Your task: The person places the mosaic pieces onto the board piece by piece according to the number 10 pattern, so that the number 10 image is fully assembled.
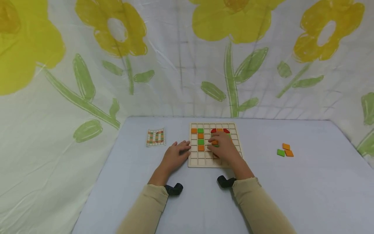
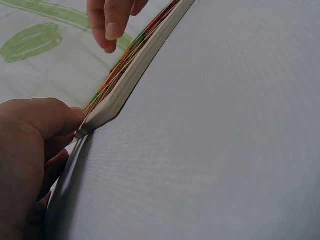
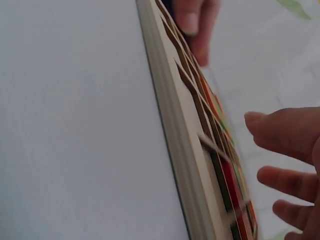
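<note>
A wooden grid board point(image 1: 194, 161) lies on the table, holding a column of orange and green square tiles point(image 1: 200, 142) and, further right, orange, green and red rounded pieces point(image 1: 226, 131). My left hand point(image 1: 174, 156) touches the board's left edge with its fingers extended; in the left wrist view its thumb point(image 2: 65, 117) meets the board's corner. Over the right part of the board hovers my right hand point(image 1: 224, 147), covering some pieces. The right wrist view shows its fingers point(image 3: 287, 182) and thumb spread apart, with nothing visible between them.
Left of the board lies a small pattern card point(image 1: 156, 137) printed with a coloured grid. To the right, two orange tiles point(image 1: 289, 153) and one green tile point(image 1: 280, 152) lie loose on the white table point(image 1: 315, 182). A flowered curtain point(image 1: 163, 97) hangs behind the table.
</note>
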Motion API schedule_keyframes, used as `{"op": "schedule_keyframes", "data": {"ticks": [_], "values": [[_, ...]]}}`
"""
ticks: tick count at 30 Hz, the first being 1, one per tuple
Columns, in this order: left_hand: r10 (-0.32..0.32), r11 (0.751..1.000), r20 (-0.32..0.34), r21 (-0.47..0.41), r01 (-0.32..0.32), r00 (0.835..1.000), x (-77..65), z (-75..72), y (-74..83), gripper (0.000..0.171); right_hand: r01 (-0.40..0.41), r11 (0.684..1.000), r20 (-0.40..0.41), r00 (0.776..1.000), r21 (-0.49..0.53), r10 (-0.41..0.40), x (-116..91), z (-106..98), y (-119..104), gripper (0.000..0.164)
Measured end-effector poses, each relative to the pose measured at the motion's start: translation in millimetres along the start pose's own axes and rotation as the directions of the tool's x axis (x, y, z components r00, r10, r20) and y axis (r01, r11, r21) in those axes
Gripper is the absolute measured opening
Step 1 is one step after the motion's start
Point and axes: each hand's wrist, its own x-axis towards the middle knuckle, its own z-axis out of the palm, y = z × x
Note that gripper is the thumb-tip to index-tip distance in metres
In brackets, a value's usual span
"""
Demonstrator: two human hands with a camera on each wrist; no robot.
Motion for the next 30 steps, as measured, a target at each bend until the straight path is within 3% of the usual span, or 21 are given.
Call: {"op": "schedule_keyframes", "data": {"ticks": [8, 17, 21, 27, 30], "values": [[-0.005, 1.0, 0.001, 0.009, 0.005, 1.0, 3.3, 1.0, -1.2, 0.03, -0.129, 0.991, -0.079, 0.988, 0.019, 0.13, -22, -43, 47, 0.044], [0.002, 1.0, 0.009, -0.031, -0.001, 1.0, 1.1, 0.8, -1.2, 0.032, -0.295, 0.955, -0.217, 0.931, 0.022, 0.293, -66, -98, 112, 0.053], [0.001, 1.0, 0.012, -0.029, -0.001, 1.0, 0.5, 1.3, -1.9, 0.032, -0.379, 0.925, -0.264, 0.889, 0.038, 0.375, -89, -114, 139, 0.061], [0.02, 0.999, 0.01, -0.036, -0.02, 1.0, 0.2, 0.5, -4.5, 0.031, -0.553, 0.821, -0.216, 0.792, 0.142, 0.571, -110, -128, 154, 0.087], [0.02, 0.999, 0.018, -0.035, -0.019, 1.0, 0.4, 0.6, -4.4, 0.032, -0.582, 0.8, -0.18, 0.78, 0.144, 0.6, -118, -134, 159, 0.093]]}}
